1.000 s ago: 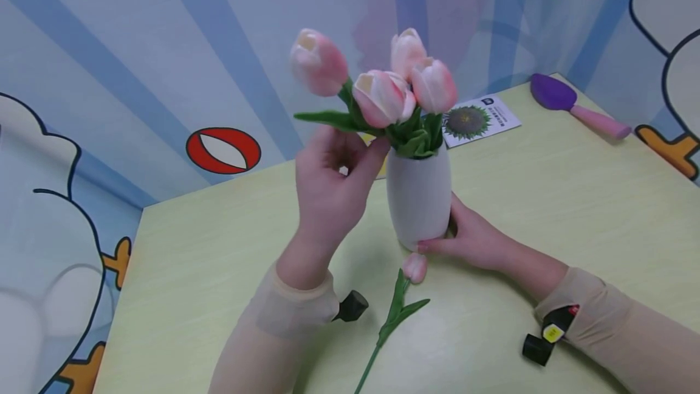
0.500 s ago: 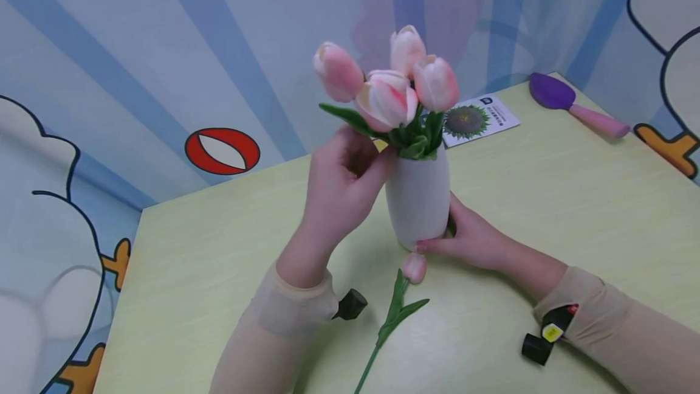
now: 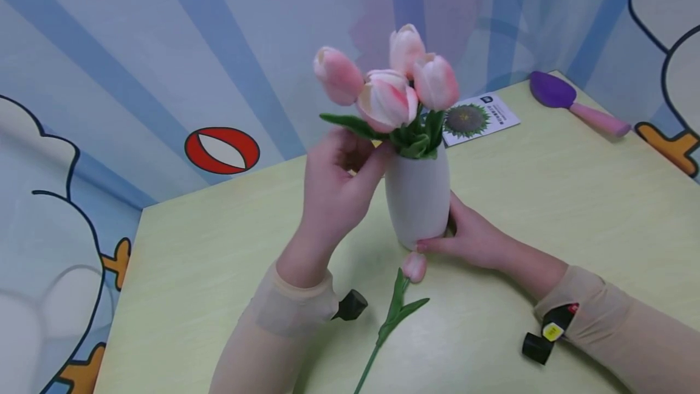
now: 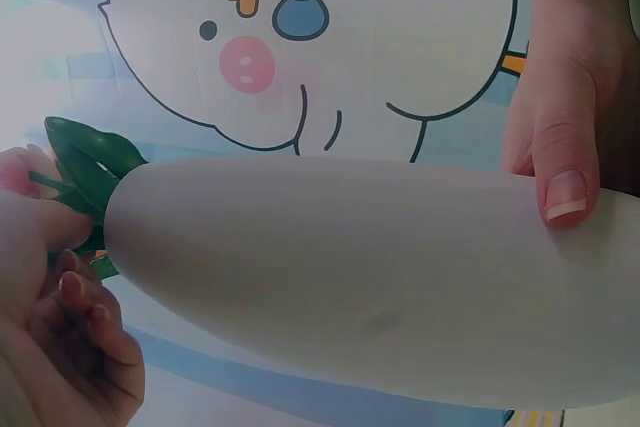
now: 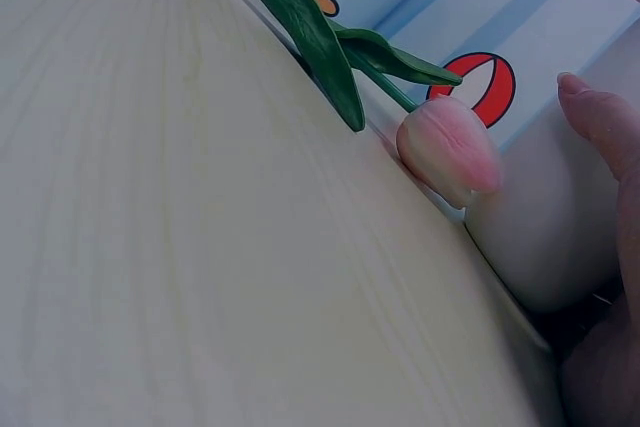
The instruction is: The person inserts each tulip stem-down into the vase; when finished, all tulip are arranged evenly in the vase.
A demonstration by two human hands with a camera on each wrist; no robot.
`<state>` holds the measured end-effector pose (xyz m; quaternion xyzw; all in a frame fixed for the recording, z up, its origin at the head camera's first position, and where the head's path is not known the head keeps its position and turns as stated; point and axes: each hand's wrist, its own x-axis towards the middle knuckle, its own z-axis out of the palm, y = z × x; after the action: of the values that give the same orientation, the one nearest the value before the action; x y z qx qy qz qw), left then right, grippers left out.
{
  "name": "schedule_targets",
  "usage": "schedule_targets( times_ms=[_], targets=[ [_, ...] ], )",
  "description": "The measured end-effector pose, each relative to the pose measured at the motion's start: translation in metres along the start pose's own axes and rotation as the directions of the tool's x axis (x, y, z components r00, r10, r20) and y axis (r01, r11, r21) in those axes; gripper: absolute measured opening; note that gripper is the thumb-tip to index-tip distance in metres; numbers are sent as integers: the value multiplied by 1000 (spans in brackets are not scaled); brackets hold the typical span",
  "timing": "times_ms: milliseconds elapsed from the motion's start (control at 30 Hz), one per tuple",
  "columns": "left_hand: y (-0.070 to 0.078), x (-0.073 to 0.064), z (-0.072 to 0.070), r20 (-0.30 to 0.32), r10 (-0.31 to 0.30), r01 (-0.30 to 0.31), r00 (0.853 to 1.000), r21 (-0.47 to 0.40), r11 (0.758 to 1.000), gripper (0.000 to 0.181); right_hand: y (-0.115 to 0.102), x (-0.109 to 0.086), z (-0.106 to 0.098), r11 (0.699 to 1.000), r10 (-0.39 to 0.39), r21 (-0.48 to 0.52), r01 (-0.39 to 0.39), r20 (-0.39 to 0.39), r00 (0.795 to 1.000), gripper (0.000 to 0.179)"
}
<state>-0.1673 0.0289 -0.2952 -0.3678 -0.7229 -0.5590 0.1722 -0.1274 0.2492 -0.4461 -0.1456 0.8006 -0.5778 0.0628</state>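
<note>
A white vase [image 3: 418,199] stands on the table with several pink tulips in its mouth. My left hand [image 3: 339,184] pinches the stem of the leftmost tulip [image 3: 339,76] at the vase rim; that stem's lower end is hidden. In the left wrist view, the fingertips [image 4: 70,287] curl by green leaves [image 4: 90,157] at the vase's mouth. Low on the vase, my right hand [image 3: 476,236] grips it from the right, thumb at the front near the base. Another tulip [image 3: 414,267] lies on the table in front, its bloom close to the vase foot.
Behind the vase lies a card [image 3: 481,119] with a round spiky plant picture. A purple and pink toy shovel [image 3: 579,105] rests near the table's back right corner. Printed cloth walls [image 3: 219,65] rise along the table's back edge.
My left hand has moved right with the leftmost tulip, closer to the other blooms and the vase rim. In the last half second that bloom dipped slightly. My right hand stays on the vase.
</note>
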Motion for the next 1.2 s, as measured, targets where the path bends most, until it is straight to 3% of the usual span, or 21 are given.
schedule_targets(
  times_ms=[567,800,1000,1200],
  targets=[
    [0,-4,2,68,-151,154,986,-49,987,10,-1,0,-1,1000,9,-4,-9,3,1000,94],
    [1,-8,-3,90,-162,170,983,-91,981,34,0,1,2,1000,2,-6,-2,0,1000,93],
    [1,-18,-8,111,-174,185,979,-103,977,32,-1,1,2,1000,15,-6,-15,-2,1000,93],
    [-8,-35,-12,160,-205,210,966,-15,978,24,-1,0,1,1000,14,-7,-14,-1,1000,93]
  ],
)
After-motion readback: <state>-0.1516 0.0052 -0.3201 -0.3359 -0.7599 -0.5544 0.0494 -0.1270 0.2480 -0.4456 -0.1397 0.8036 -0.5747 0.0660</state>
